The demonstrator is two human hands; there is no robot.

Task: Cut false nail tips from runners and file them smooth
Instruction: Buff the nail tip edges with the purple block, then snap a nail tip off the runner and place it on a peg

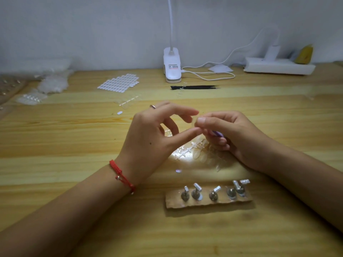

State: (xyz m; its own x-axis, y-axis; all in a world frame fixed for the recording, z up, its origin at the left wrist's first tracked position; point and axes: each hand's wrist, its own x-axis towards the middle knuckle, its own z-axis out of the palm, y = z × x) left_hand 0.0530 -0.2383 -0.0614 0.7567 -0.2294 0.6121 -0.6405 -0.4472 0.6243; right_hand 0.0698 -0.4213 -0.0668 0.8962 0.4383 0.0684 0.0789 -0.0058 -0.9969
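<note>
A pale wooden desk (74,136) fills the view and runs back to a grey wall. Over its middle the left hand (154,138) and the right hand (228,132) meet fingertip to fingertip, raised off the surface.

At the far right corner lies a white power strip (278,66) with a plug in it. A white clip lamp (172,67) stands at the middle of the far edge. Heaped clear plastic bags (53,82) sit toward the far left corner.

Near the front edge, right of centre, lies a cardboard strip (207,201) carrying a row of small metal nail stands. A sheet of white adhesive tabs (119,82) lies left of the lamp.

Clear runners of nail tips (187,151) rest on the desk directly beneath the two hands. Black tweezers (194,87) lie just in front of the lamp.

The right fingers are curled round a purple tool (218,134), most of it hidden. The left thumb and forefinger are narrowed to a pinch on a clear nail tip (195,123), pressed against the right thumb; the tip itself is faint.
</note>
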